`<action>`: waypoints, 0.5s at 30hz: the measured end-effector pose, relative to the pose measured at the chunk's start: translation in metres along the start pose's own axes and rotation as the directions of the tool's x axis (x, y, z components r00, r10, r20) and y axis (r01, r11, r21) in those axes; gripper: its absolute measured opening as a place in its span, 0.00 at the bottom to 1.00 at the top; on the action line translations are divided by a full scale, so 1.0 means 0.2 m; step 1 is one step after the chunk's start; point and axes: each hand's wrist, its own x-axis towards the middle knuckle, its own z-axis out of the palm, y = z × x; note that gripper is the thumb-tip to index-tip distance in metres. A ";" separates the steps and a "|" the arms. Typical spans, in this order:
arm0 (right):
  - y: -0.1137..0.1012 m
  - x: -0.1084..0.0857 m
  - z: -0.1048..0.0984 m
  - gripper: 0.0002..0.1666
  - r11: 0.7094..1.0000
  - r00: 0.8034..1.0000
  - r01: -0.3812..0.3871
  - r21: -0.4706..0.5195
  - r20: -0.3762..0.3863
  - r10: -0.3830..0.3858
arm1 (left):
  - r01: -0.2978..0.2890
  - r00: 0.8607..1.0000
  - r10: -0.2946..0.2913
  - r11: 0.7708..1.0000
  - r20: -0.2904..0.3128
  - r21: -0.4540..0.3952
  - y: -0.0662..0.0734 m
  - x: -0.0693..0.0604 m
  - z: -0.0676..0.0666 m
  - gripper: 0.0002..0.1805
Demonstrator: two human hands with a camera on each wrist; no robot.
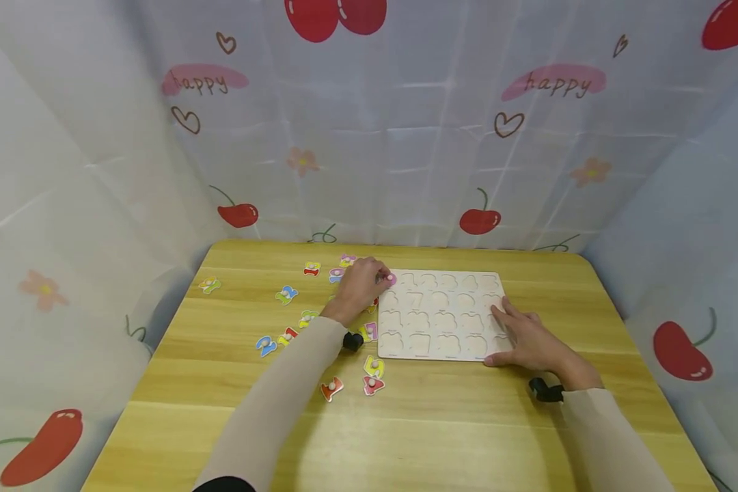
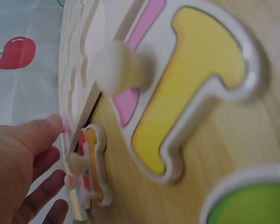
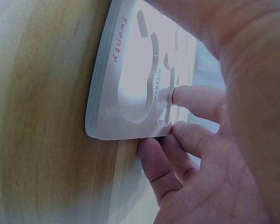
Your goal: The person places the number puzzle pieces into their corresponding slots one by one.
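Note:
At the upper left corner of the pale number board point(image 1: 430, 311), my left hand point(image 1: 359, 287) touches a small pink piece point(image 1: 391, 279) with a round knob. In the left wrist view one extended fingertip of the left hand point(image 2: 14, 163) meets the pink piece point(image 2: 64, 126); the other fingers bend loosely below it. My right hand point(image 1: 531, 342) rests at the board's right edge, fingers spread over it and thumb at the lower corner. The right wrist view shows the right hand point(image 3: 210, 172) with fingertips against the board point(image 3: 109, 107), near the words "Twenty" and "Fifteen".
Several knobbed number pieces lie left of the board, including a blue one point(image 1: 266, 346), a yellow one point(image 1: 374, 367) and a red-orange one point(image 1: 331, 389). A pink and yellow piece point(image 2: 191, 70) lies near the left wrist. Printed curtains point(image 1: 381, 137) surround the wooden table point(image 1: 443, 424).

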 end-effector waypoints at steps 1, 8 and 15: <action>0.00 0.00 0.00 0.78 1.000 1.000 0.001 -0.002 -0.003 -0.001 | -0.006 1.000 0.006 1.000 0.002 -0.003 0.00 -0.01 -0.01 0.13; 0.01 0.00 0.00 0.78 1.000 1.000 0.010 -0.002 -0.008 -0.010 | -0.035 0.999 0.033 0.998 -0.036 -0.052 -0.05 -0.08 -0.15 0.15; 0.02 0.00 0.00 0.78 1.000 1.000 0.004 0.012 -0.006 -0.004 | -0.051 0.998 0.048 0.997 -0.046 -0.058 -0.14 -0.20 -0.29 0.13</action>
